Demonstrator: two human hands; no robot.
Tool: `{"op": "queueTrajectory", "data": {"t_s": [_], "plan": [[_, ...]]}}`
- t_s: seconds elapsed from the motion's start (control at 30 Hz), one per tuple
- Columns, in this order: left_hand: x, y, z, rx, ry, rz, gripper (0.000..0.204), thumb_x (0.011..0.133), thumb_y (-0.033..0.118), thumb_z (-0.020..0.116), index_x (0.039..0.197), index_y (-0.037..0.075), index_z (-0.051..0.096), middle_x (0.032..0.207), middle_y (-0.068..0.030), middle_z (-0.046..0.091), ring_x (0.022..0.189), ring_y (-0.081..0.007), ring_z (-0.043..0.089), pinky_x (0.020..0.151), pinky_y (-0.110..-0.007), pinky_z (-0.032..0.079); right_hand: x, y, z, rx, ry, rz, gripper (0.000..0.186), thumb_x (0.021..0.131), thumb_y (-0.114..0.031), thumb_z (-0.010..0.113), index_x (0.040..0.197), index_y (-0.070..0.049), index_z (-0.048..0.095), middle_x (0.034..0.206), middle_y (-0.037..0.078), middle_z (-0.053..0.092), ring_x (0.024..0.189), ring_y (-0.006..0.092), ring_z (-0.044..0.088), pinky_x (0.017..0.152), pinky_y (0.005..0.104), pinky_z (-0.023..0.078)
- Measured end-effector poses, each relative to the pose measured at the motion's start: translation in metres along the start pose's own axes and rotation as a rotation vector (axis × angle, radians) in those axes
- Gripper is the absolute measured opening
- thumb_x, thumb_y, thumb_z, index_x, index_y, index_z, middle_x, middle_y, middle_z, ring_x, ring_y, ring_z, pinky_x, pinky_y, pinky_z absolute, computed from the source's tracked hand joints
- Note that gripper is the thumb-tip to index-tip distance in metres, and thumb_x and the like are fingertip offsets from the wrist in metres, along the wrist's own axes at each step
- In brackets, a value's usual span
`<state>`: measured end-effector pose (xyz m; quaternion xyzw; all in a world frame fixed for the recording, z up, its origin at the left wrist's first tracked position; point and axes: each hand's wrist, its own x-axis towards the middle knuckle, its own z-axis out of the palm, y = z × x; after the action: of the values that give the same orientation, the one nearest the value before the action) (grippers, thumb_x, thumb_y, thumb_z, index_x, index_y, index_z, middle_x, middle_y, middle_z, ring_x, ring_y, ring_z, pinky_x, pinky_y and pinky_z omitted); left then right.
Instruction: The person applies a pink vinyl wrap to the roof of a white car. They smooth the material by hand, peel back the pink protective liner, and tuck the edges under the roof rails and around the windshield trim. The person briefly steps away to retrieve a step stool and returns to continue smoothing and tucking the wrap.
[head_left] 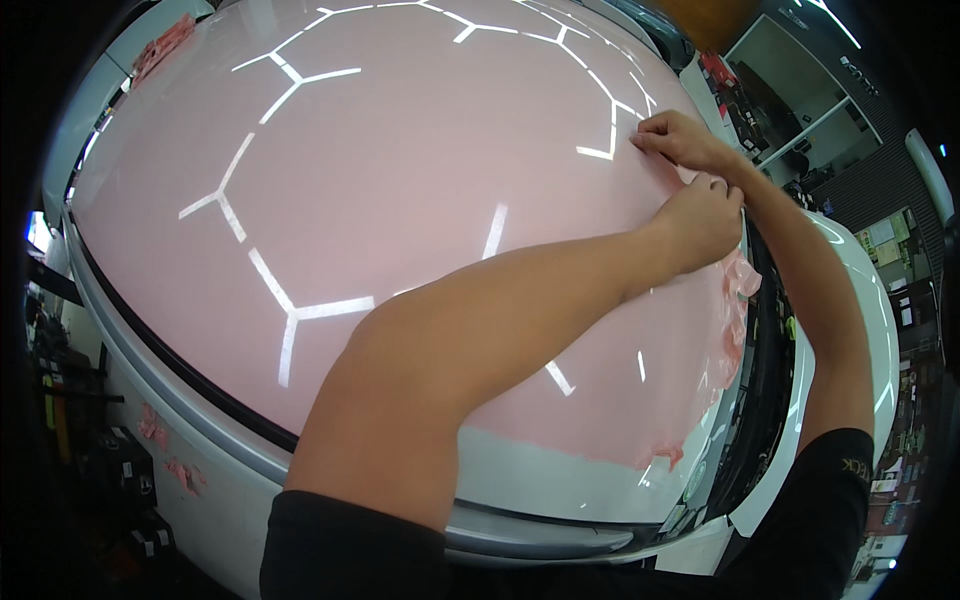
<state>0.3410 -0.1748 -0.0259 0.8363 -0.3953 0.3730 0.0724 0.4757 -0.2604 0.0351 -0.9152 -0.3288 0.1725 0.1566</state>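
A glossy pink film (430, 140) covers most of a white car roof (560, 485), whose bare paint shows along the near edge. Both hands are at the film's right edge. My left hand (705, 222) is closed in a fist-like grip there, seen from its back. Slightly farther away, my right hand (682, 140) has its fingertips pinched together on the film. Between the two hands the film looks lifted and creased. What lies inside the left fingers is mostly hidden. Nearer to me, the film edge hangs in a crumpled pink fringe (738, 300).
A silver roof rail (190, 385) curves along the left side. Pink scraps (185, 475) cling to the white body below it, and a bunched pink piece (165, 48) lies at the far left. A white body panel (865, 265) and shelves with goods stand at right.
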Motion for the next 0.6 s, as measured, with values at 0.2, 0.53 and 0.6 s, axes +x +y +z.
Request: {"op": "queueTrajectory", "data": {"t_s": [0.2, 0.53, 0.6], "plan": [[-0.012, 0.021, 0.002, -0.160, -0.116, 0.005, 0.019, 0.086, 0.019, 0.064, 0.096, 0.008, 0.076, 0.105, -0.0136, 0.069, 0.098, -0.0276, 0.068, 0.084, -0.044, 0.049, -0.018, -0.011, 0.035, 0.028, 0.375, -0.054, 0.034, 0.096, -0.028, 0.064, 0.089, 0.005, 0.068, 0.071, 0.006, 0.058, 0.068, 0.0116, 0.049, 0.065, 0.0338, 0.042], [-0.010, -0.149, -0.044, -0.415, -0.132, -0.729, 0.040, 0.091, 0.043, 0.062, 0.110, 0.012, 0.078, 0.104, -0.0125, 0.075, 0.105, -0.0316, 0.070, 0.094, -0.041, 0.054, -0.023, -0.019, 0.033, -0.100, 0.476, -0.148, 0.035, 0.091, -0.030, 0.070, 0.088, 0.005, 0.069, 0.071, 0.019, 0.062, 0.067, 0.0299, 0.057, 0.069, 0.0386, 0.048], [-0.049, -0.177, -0.012, -0.094, 0.032, -0.347, 0.039, 0.092, 0.043, 0.065, 0.114, 0.013, 0.078, 0.104, -0.0119, 0.075, 0.110, -0.0300, 0.069, 0.096, -0.039, 0.053, -0.020, -0.030, 0.037, -0.165, 0.577, -0.271, 0.030, 0.092, -0.026, 0.070, 0.089, 0.003, 0.072, 0.074, 0.022, 0.065, 0.068, 0.0368, 0.060, 0.068, 0.0430, 0.048]]}}
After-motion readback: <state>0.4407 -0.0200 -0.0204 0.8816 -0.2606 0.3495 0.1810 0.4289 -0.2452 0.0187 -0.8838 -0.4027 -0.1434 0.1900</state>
